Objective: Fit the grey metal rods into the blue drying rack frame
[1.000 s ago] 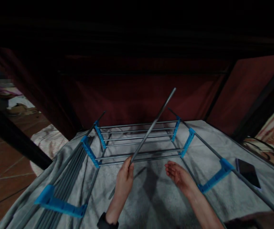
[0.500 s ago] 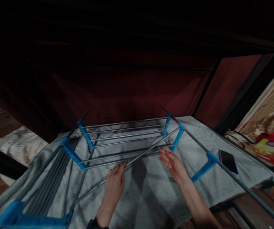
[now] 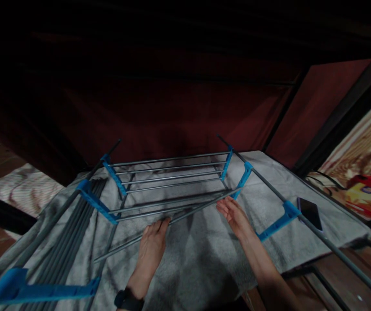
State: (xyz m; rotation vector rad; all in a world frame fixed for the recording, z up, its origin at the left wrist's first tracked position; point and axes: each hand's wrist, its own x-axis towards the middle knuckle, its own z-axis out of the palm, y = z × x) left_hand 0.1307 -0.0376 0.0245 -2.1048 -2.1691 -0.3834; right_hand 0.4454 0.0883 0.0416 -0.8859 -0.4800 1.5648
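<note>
Now the long grey metal rod [image 3: 127, 244], held up steeply a second ago, lies low across the near rails of the grey wire drying rack with blue plastic brackets [image 3: 169, 181], its near-left end on the grey fleece blanket [image 3: 205, 259]. The left hand [image 3: 151, 244] rests flat on it, fingers straight and together, no longer gripping, so the rod reads as set down. The right hand [image 3: 234, 211] hovers open beside its far-right end, fingers loosely together.

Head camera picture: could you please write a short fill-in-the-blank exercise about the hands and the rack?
1. The left hand touches the loose rod, palm facing ____.
2. The brackets of the rack are ____.
3. The phone lies on the blanket, to the ____ of the right hand.
Missing words: down; blue; right.
</note>
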